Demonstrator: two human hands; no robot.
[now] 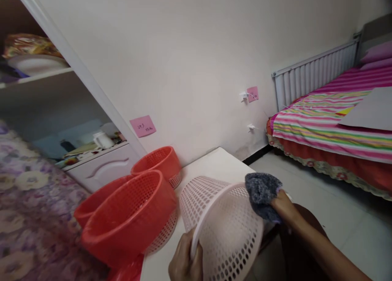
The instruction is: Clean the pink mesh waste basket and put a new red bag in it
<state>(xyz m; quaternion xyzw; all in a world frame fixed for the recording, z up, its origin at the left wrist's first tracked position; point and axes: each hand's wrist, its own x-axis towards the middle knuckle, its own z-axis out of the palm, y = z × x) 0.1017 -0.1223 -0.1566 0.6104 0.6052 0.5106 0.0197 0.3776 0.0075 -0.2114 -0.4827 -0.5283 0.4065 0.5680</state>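
A pale pink perforated plastic basket [223, 220] lies tilted on its side over a white table [214, 162]. My left hand [185, 260] is closed on its rim at the bottom of the view. My right hand [283, 205] presses a dark grey cloth [261, 193] against the basket's upper right edge, fingers wrapped in the cloth. To the left stand red mesh baskets: a large one [128, 215] in front, a smaller one [157, 160] behind.
A floral purple cover [27, 207] fills the left. A white shelf unit [61, 109] holds jars and a plate. Pink notes [142, 126] stick to the wall. At right are a striped bed [330, 118], a white radiator [315, 71] and tiled floor [321, 203].
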